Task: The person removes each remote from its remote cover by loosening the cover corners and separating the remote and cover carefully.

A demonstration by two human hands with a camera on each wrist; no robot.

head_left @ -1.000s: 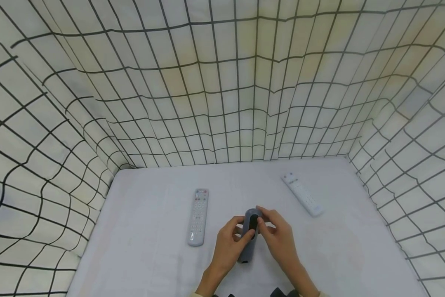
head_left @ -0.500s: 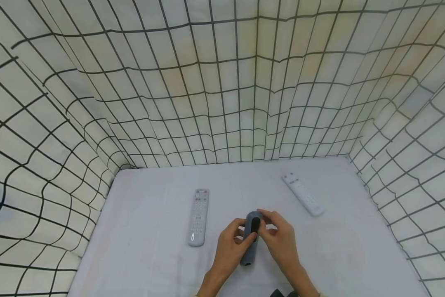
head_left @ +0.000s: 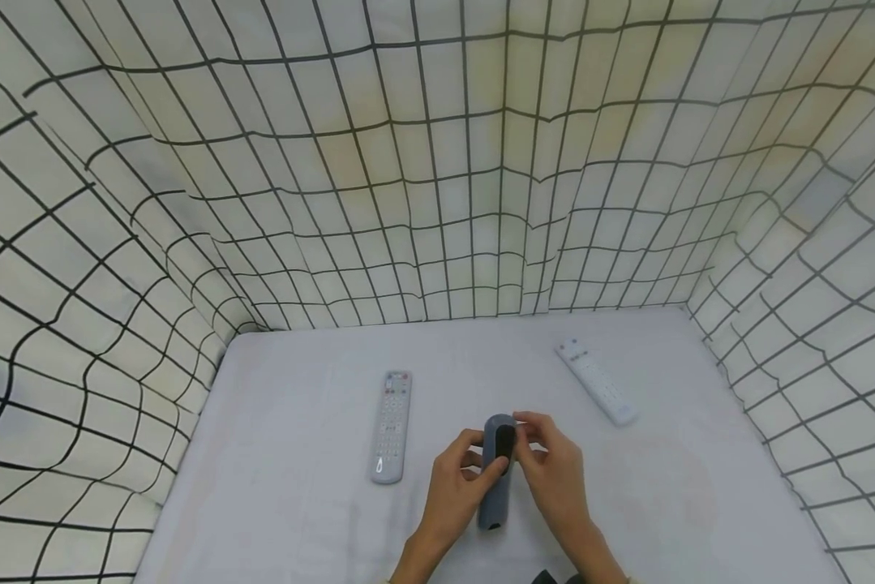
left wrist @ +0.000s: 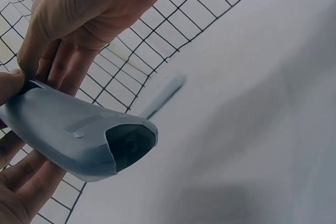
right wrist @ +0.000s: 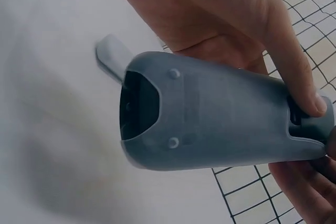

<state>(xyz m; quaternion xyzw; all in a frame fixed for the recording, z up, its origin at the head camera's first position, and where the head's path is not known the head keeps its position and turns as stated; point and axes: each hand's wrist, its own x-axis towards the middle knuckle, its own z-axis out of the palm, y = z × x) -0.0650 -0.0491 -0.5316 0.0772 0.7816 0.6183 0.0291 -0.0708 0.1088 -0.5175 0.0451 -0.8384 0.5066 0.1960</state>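
A blue-grey, rubbery remote cover (head_left: 493,495) stands between both hands near the table's front. In the head view a dark oval gap shows in its upper face. My left hand (head_left: 452,487) holds the cover's left side, its thumb at the gap's lower end. At the far right edge, my right hand (head_left: 557,470) pinches the cover with thumb and fingertips. In the left wrist view the cover (left wrist: 79,129) shows a dark cutout in its near end. Something dark is inside the cover (right wrist: 226,114) in the right wrist view; its kind is hidden.
On the white table (head_left: 276,454), a grey remote control (head_left: 391,427) lies left of the hands. A white remote control (head_left: 596,383) rests slantwise at the back right. Black-and-white grid cloth (head_left: 437,203) walls in the back and both sides.
The cover has shifted slightly right and swung straighter, its near end moving right and toward me. Both hands moved a little right with it, still gripping.
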